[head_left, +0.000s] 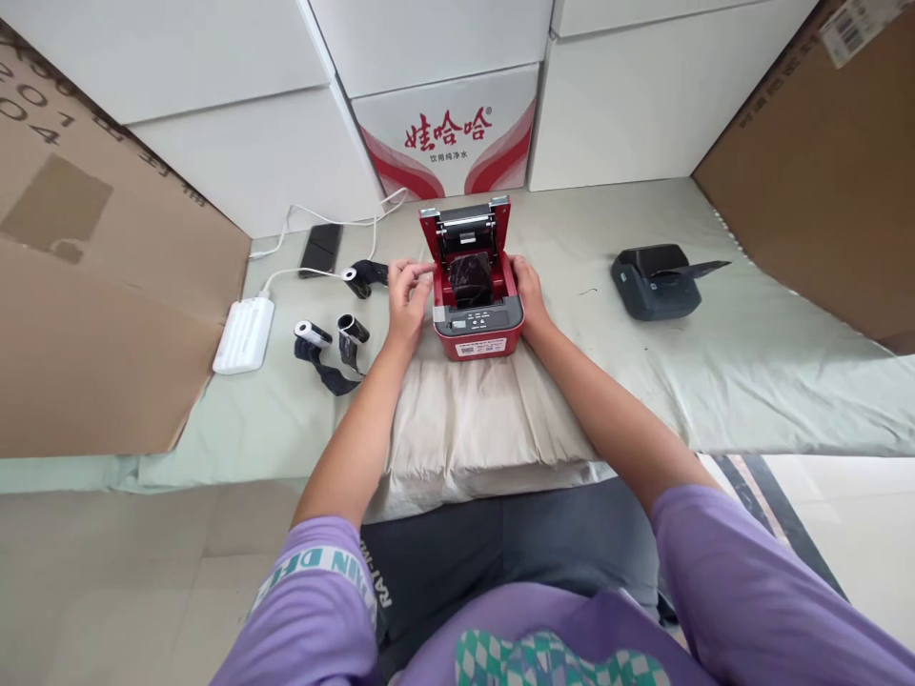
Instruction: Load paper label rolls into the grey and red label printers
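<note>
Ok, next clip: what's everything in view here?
red printer: one, red, lid open, centre, on cushion.
dark printer: one, dark grey, right, on cloth.
rolls: three, black with white cores, left of red printer.
power strip: one, white, far left.
phone: one, black, behind rolls.
cushion: one, beige, centre.
cloth: one, pale green, covering the surface.
boxes: several, white, one red-printed, at back.
cardboard: two sheets, brown, both sides.
left hand: at red printer's left edge.
right hand: against its right side.

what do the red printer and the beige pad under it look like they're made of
Red printer: likely hard moulded plastic, smooth with a slight sheen. Beige pad: probably woven cloth, matte, with soft creases and folds.
</note>
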{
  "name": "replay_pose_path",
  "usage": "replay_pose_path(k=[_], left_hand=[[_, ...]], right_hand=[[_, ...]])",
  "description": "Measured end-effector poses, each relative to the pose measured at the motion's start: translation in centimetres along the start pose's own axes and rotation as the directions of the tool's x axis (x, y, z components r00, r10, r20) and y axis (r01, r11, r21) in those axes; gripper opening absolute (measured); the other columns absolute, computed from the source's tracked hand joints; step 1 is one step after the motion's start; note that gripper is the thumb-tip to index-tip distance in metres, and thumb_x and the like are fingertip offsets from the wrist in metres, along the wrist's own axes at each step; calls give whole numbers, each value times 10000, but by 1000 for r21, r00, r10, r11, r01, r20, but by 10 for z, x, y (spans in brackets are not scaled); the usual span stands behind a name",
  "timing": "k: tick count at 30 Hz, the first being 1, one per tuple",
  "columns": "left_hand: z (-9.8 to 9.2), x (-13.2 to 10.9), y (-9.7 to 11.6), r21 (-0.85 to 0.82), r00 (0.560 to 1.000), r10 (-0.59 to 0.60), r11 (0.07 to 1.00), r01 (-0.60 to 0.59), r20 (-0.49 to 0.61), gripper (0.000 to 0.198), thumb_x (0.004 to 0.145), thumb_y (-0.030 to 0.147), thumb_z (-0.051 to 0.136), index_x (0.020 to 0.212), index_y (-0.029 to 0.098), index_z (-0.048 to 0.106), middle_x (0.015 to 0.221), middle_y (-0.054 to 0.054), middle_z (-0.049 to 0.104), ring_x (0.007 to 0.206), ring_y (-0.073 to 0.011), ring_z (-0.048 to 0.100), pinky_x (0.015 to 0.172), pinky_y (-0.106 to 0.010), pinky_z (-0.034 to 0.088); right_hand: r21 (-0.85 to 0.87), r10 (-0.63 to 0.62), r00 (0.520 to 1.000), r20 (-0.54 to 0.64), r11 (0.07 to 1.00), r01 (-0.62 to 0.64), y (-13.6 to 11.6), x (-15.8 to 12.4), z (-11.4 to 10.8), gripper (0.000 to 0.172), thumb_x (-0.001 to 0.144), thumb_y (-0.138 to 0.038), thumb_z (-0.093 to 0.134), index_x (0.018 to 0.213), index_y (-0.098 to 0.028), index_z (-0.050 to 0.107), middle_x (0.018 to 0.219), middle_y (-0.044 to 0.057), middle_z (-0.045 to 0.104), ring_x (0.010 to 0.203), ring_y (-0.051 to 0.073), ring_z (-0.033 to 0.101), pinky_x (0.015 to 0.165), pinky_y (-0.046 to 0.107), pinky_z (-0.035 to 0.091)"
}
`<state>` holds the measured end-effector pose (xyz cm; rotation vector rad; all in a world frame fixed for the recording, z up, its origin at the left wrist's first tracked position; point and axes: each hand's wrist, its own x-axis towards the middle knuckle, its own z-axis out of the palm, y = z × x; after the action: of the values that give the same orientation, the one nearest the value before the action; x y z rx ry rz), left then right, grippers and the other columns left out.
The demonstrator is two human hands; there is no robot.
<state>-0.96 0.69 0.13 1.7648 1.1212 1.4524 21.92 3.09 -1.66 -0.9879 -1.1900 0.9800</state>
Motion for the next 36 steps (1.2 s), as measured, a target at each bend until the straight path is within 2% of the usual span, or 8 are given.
replay_pose_path(k=[2,5,8,12,17,21,28,36], left_hand=[[-3,11,12,188,995,67,981,-51,-79,373,1030,523,546,1034,233,780,1197,-121,723,1264,-288,662,1133,-445,505],[-4,36,42,469,982,23,876,-109,185,271,975,355,599,819,208,765,984,-105,763,1025,-272,725,959,-393,558],[2,62,78,741,872,-206,631,-228,443,94,838,241,703,819,205,787,929,-109,792,994,-320,755,866,-381,559],[15,78,112,846,735,-437,393,-362,518,229,819,281,725,1018,222,822,1012,-118,826,1060,-350,770,865,-364,562],[20,69,120,849,722,-465,401,-344,512,305,841,277,688,1111,215,815,1149,-128,824,1099,-344,765,910,-369,568],[3,62,119,775,785,-372,598,-205,495,235,777,318,757,974,204,815,972,-94,814,980,-328,765,882,-379,577],[-89,28,136,224,982,-150,967,121,118,437,752,427,856,1122,211,769,1087,-74,769,980,-243,744,868,-363,625],[-228,-39,122,208,865,-352,873,441,-358,545,589,391,981,1100,277,828,1038,-23,843,1043,-277,768,1004,-490,637]], right_hand=[[-5,-4,1000,-11,1000,4,-2,0,2,630,1001,-809,436,960,-231,682,996,44,700,1054,223,635,1026,373,521],[-16,-10,1000,-28,1000,10,-5,-1,5,624,997,-812,428,933,-238,665,978,44,697,1026,219,626,995,365,517],[-8,1,999,-41,1000,-1,-8,-1,6,607,998,-801,433,900,-241,647,951,38,693,990,213,621,971,360,520],[0,22,998,-58,1000,-22,-10,-1,6,570,1013,-764,452,867,-242,629,923,27,682,967,207,610,978,354,519],[19,25,998,-50,1000,-24,-12,-1,7,568,1001,-765,473,871,-239,644,903,26,677,945,208,608,966,356,518],[30,20,999,-33,999,-19,-11,-2,6,590,988,-790,459,918,-240,663,937,28,702,960,210,623,959,356,522],[65,22,1000,-8,998,-21,-8,-1,5,602,952,-814,479,916,-246,676,954,29,713,958,220,638,965,366,520],[33,24,999,-29,999,-23,-10,1,5,611,948,-821,480,891,-240,661,930,32,693,967,222,614,956,371,516]])
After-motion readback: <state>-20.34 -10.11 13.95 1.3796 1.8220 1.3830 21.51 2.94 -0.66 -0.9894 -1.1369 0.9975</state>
